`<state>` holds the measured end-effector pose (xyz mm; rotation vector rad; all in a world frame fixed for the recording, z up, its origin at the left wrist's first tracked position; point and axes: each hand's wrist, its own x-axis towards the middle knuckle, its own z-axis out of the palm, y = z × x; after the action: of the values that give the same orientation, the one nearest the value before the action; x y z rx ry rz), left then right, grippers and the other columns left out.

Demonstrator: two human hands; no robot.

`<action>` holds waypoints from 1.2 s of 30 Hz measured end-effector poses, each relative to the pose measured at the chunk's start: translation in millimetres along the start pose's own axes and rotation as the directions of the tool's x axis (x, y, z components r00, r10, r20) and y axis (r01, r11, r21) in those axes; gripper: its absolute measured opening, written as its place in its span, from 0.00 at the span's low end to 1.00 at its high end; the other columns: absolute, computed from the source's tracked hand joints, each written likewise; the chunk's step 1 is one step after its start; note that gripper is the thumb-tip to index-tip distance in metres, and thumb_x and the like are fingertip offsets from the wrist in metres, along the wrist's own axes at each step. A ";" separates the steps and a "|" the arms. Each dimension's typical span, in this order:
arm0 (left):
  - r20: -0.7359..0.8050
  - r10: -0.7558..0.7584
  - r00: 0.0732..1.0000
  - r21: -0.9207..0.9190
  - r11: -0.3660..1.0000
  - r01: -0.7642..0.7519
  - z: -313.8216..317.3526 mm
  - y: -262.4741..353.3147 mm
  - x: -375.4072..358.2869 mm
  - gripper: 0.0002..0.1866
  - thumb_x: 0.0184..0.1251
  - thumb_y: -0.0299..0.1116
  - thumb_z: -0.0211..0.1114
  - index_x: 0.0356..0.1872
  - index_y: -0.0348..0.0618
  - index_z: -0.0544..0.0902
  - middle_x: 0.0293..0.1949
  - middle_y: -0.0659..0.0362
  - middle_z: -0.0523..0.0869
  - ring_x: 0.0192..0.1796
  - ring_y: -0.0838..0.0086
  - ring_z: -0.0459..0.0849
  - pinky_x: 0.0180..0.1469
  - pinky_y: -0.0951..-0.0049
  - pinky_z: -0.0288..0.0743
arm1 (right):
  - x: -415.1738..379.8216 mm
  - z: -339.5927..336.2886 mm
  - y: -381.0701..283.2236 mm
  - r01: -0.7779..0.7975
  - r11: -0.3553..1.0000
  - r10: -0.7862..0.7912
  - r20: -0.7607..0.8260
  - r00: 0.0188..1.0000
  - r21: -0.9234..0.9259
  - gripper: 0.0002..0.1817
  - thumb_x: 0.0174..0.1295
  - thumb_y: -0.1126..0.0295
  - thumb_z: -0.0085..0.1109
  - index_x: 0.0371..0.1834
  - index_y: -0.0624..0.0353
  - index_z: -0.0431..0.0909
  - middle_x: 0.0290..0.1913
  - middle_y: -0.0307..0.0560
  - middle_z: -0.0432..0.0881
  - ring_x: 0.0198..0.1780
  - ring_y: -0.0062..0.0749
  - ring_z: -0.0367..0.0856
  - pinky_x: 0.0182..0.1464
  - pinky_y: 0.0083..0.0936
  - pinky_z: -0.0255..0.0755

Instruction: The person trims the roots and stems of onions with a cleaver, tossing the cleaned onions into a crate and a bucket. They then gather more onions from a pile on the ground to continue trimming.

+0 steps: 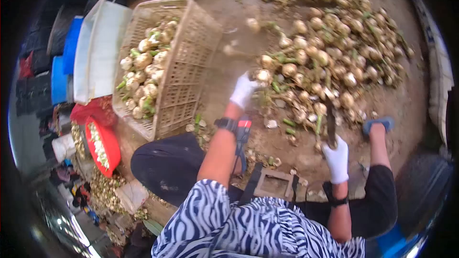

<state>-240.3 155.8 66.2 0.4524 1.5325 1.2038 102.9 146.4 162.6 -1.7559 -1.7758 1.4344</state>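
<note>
My left hand [244,90], in a white glove, has its fingers wrapped round a pale bulb [262,76] at the near left edge of a large heap of bulbs [334,52] with stems. To the right, my right hand [337,160], also white-gloved, grips the handle of a knife [330,122]. Its dark blade points up and away over the near edge of the heap. The two hands are well apart. Cut green stem pieces [289,123] lie on the ground between them.
A tilted plastic crate [184,67] of bulbs stands at the left. Beyond it are a white tub [98,50], blue containers [60,79] and a red basin [112,145] with pale pieces. A small wooden frame [275,184] lies between my legs. Trimmings litter the floor.
</note>
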 end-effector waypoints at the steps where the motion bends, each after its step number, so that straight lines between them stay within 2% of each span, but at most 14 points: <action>1: 0.093 0.121 0.988 0.011 0.992 -0.122 17.2 8.6 -21.3 0.30 0.47 0.18 0.70 0.56 0.37 0.75 0.47 0.58 0.83 0.46 0.74 0.82 0.49 0.73 0.77 | -1.0 2.1 13.0 0.108 0.991 -0.113 -0.057 0.992 -0.080 0.14 0.49 0.77 0.57 0.42 0.68 0.79 0.28 0.50 0.85 0.30 0.34 0.84 0.34 0.30 0.75; 5: 0.242 0.055 0.969 -0.090 0.995 -0.034 77.9 47.1 -100.7 0.33 0.47 0.16 0.67 0.60 0.37 0.73 0.49 0.58 0.83 0.49 0.73 0.82 0.53 0.73 0.76 | -17.1 -9.8 -44.6 0.198 0.936 -0.210 -0.009 0.978 -0.291 0.20 0.45 0.75 0.60 0.46 0.61 0.80 0.37 0.58 0.83 0.40 0.51 0.83 0.43 0.36 0.76; 7: 0.337 0.130 0.932 0.250 0.943 -0.222 95.7 47.7 -122.6 0.35 0.47 0.15 0.66 0.62 0.36 0.71 0.49 0.57 0.83 0.50 0.71 0.82 0.55 0.73 0.76 | -27.8 -15.0 -58.6 0.336 0.846 -0.380 -0.025 0.925 -0.413 0.22 0.43 0.77 0.58 0.47 0.58 0.80 0.35 0.58 0.83 0.38 0.53 0.81 0.41 0.39 0.76; 11: 0.492 0.284 0.823 0.306 0.828 -0.469 121.3 58.4 -160.1 0.34 0.49 0.21 0.70 0.61 0.31 0.69 0.47 0.53 0.84 0.49 0.72 0.82 0.54 0.73 0.76 | -48.2 -33.1 -74.0 0.419 0.777 -0.466 0.019 0.885 -0.470 0.20 0.42 0.77 0.59 0.44 0.60 0.80 0.35 0.58 0.82 0.39 0.53 0.81 0.41 0.39 0.75; 12: 0.569 0.403 0.716 0.255 0.741 -0.620 121.2 61.0 -163.4 0.31 0.51 0.24 0.71 0.59 0.31 0.71 0.46 0.54 0.84 0.47 0.71 0.83 0.53 0.72 0.76 | -52.6 -35.9 -71.8 0.454 0.760 -0.510 0.005 0.860 -0.465 0.18 0.43 0.77 0.58 0.42 0.60 0.79 0.31 0.55 0.82 0.37 0.52 0.81 0.39 0.40 0.74; 16: 0.384 0.229 0.895 0.117 0.949 -0.293 125.1 67.5 -194.8 0.28 0.50 0.28 0.73 0.54 0.34 0.75 0.45 0.53 0.85 0.46 0.66 0.84 0.53 0.70 0.76 | -71.4 -42.8 -67.7 0.492 0.724 -0.523 0.080 0.849 -0.484 0.15 0.43 0.77 0.59 0.38 0.58 0.79 0.29 0.53 0.81 0.35 0.51 0.81 0.36 0.41 0.74; 18: 0.552 0.393 0.735 0.471 0.581 -0.664 117.1 58.6 -183.2 0.32 0.53 0.28 0.69 0.61 0.36 0.69 0.47 0.54 0.84 0.47 0.73 0.82 0.51 0.72 0.75 | -77.7 -41.4 -64.7 0.530 0.681 -0.553 0.119 0.824 -0.504 0.13 0.43 0.76 0.59 0.36 0.56 0.78 0.27 0.52 0.80 0.33 0.51 0.81 0.35 0.41 0.73; 21: 0.510 0.491 0.706 0.530 0.467 -0.708 123.2 64.3 -196.1 0.28 0.50 0.36 0.73 0.52 0.34 0.76 0.45 0.48 0.84 0.47 0.59 0.84 0.50 0.66 0.75 | -87.9 -39.7 -63.4 0.593 0.666 -0.586 0.175 0.791 -0.452 0.12 0.43 0.75 0.60 0.35 0.56 0.78 0.28 0.52 0.80 0.33 0.51 0.81 0.34 0.41 0.73; 25: 0.546 0.443 0.711 0.415 0.595 -0.688 106.5 44.4 -186.9 0.24 0.49 0.35 0.73 0.48 0.36 0.79 0.44 0.47 0.84 0.45 0.59 0.85 0.49 0.67 0.76 | -83.1 -28.5 -47.7 0.600 0.643 -0.599 0.176 0.781 -0.476 0.12 0.44 0.75 0.59 0.35 0.56 0.78 0.29 0.52 0.80 0.34 0.51 0.80 0.34 0.41 0.73; 28: 0.588 0.427 0.687 0.455 0.528 -0.717 104.3 50.4 -198.3 0.22 0.49 0.34 0.72 0.47 0.37 0.81 0.44 0.48 0.85 0.45 0.60 0.85 0.47 0.69 0.77 | -67.5 -14.6 -25.7 0.610 0.641 -0.687 0.007 0.727 -0.465 0.07 0.44 0.76 0.56 0.28 0.55 0.72 0.27 0.49 0.78 0.33 0.49 0.80 0.34 0.41 0.73; 29: 0.540 0.107 0.835 0.831 0.095 -0.549 123.1 76.5 -207.8 0.21 0.50 0.31 0.72 0.47 0.38 0.81 0.42 0.51 0.86 0.43 0.66 0.85 0.46 0.71 0.78 | -61.5 -14.8 -18.3 0.555 0.702 -0.627 -0.019 0.779 -0.447 0.12 0.46 0.75 0.58 0.37 0.56 0.79 0.32 0.54 0.82 0.35 0.50 0.82 0.36 0.41 0.75; 31: 0.447 0.332 0.831 0.446 0.722 -0.529 110.8 84.2 -234.1 0.22 0.51 0.32 0.73 0.48 0.36 0.80 0.39 0.54 0.87 0.40 0.69 0.85 0.45 0.73 0.77 | -19.5 -30.1 17.9 0.184 0.763 -0.294 -0.079 0.953 -0.619 0.12 0.50 0.74 0.57 0.39 0.55 0.80 0.29 0.56 0.81 0.33 0.51 0.82 0.35 0.41 0.75; 33: 0.434 0.308 0.847 0.491 0.707 -0.509 102.3 86.3 -232.4 0.23 0.51 0.34 0.73 0.49 0.36 0.80 0.38 0.56 0.86 0.40 0.71 0.84 0.46 0.74 0.77 | -22.7 -35.4 -0.7 0.255 0.816 -0.395 -0.179 0.901 -0.519 0.11 0.51 0.74 0.57 0.39 0.54 0.81 0.28 0.58 0.81 0.32 0.52 0.82 0.33 0.43 0.75; 36: 0.395 0.292 0.871 0.407 0.794 -0.451 100.5 75.1 -214.4 0.26 0.50 0.38 0.74 0.50 0.36 0.79 0.39 0.57 0.86 0.40 0.74 0.83 0.47 0.74 0.76 | -60.1 -13.9 -44.8 0.565 0.739 -0.625 -0.063 0.778 -0.367 0.12 0.49 0.78 0.55 0.37 0.56 0.80 0.31 0.58 0.82 0.36 0.53 0.82 0.36 0.42 0.75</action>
<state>-99.8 61.9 248.3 1.2855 1.4946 0.9568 100.2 110.3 229.7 -1.1850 -2.2816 0.7126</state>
